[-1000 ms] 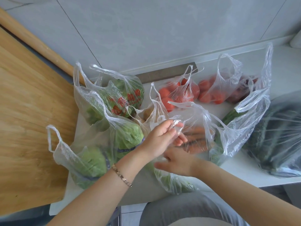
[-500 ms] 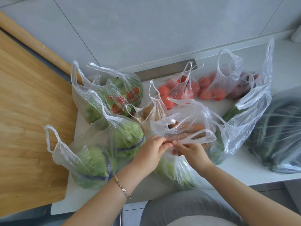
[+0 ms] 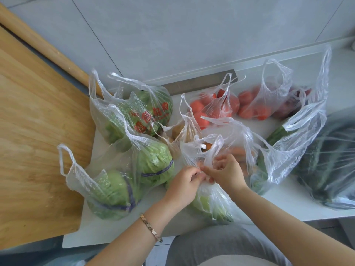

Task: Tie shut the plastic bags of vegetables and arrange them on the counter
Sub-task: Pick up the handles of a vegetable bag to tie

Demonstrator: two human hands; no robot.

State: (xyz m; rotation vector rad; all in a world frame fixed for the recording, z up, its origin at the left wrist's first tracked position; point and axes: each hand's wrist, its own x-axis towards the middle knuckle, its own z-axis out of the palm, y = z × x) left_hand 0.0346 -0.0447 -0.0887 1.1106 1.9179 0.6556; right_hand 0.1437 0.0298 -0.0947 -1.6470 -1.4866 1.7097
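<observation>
Bag [image 3: 213, 202]: thin, crinkly clear plastic around pale greens, on the white counter [image 3: 288, 200] right of the wooden board [image 3: 38, 150].
Your left hand [image 3: 183, 182]: pinching a crumpled handle.
Your right hand [image 3: 225, 170]: pinching another.

Clear bags [image 3: 299, 143] held green cabbages [image 3: 153, 160], red tomatoes [image 3: 199, 112]; red print marked the far-left bag [image 3: 151, 114]; white worktop [image 3: 288, 200], tan board [image 3: 38, 150].
</observation>
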